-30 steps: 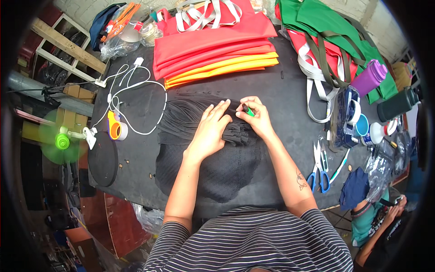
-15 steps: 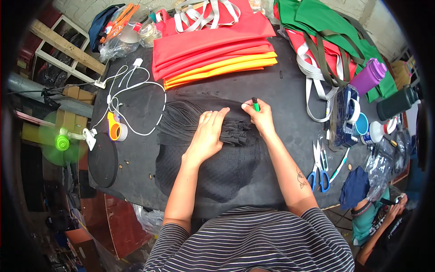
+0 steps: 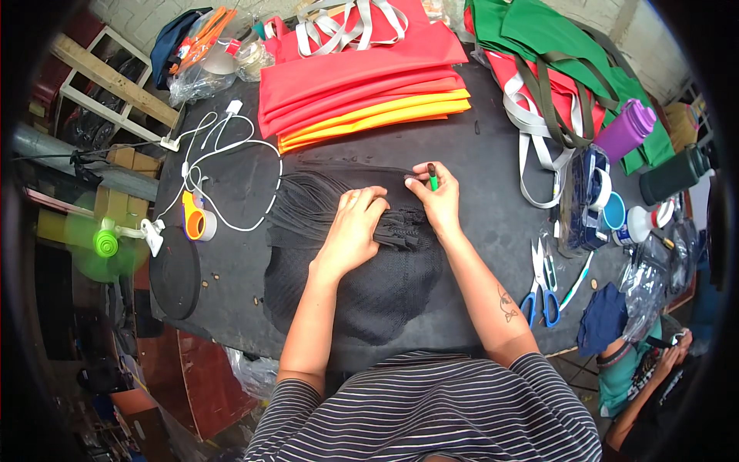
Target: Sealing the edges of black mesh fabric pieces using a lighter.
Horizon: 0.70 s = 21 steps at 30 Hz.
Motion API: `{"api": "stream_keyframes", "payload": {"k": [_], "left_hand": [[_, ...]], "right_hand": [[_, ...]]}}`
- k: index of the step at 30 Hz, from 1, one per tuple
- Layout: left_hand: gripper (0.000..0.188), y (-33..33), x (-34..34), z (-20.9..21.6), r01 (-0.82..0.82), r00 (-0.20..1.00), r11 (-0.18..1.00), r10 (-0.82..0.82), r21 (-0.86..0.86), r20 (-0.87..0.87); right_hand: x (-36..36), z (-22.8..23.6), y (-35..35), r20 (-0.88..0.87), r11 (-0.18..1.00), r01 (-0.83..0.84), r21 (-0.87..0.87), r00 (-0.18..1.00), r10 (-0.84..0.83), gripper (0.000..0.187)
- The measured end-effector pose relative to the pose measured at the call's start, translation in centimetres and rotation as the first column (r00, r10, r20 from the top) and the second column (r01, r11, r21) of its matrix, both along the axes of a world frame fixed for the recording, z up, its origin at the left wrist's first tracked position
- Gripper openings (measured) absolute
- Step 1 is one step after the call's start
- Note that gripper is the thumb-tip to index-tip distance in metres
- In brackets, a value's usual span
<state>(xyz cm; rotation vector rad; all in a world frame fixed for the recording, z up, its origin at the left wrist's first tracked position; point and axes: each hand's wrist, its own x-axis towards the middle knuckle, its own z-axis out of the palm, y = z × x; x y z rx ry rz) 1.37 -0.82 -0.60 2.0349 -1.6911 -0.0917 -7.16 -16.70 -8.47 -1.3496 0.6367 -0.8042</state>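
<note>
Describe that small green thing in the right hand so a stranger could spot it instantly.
Find the big red-and-yellow fabric stack. In the picture, below its right end, is the person's right hand, holding the small green thing. Its bright green body and dark end set it apart from the black fabric alongside.

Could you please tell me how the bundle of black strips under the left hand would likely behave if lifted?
The black strips would probably flop and droop, since they bend in loose curves at the left. They may also fan apart, as no tie shows around them. Individually they look thin, so each is likely light.
</note>
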Motion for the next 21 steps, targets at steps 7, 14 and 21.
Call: {"api": "stream_keyframes", "payload": {"k": [7,14,21], "left_hand": [[0.039,-0.1,0.1,0.1,-0.012,1.000,1.000,0.012,0.005,0.016],[0.041,0.1,0.2,0.1,0.015,1.000,1.000,-0.015,0.016,0.009],[0.047,0.6,-0.2,0.2,0.003,1.000,1.000,-0.003,0.000,-0.023]], "right_hand": [[-1.0,1.3,1.1,0.157,0.985,-0.166,-0.050,0.973,0.172,0.029],[-2.0,1.8,1.1,0.189,0.930,-0.368,-0.006,0.913,0.362,0.032],[-1.9,0.2,-1.9,-0.025,0.997,-0.031,0.071,0.999,0.033,0.013]]}}
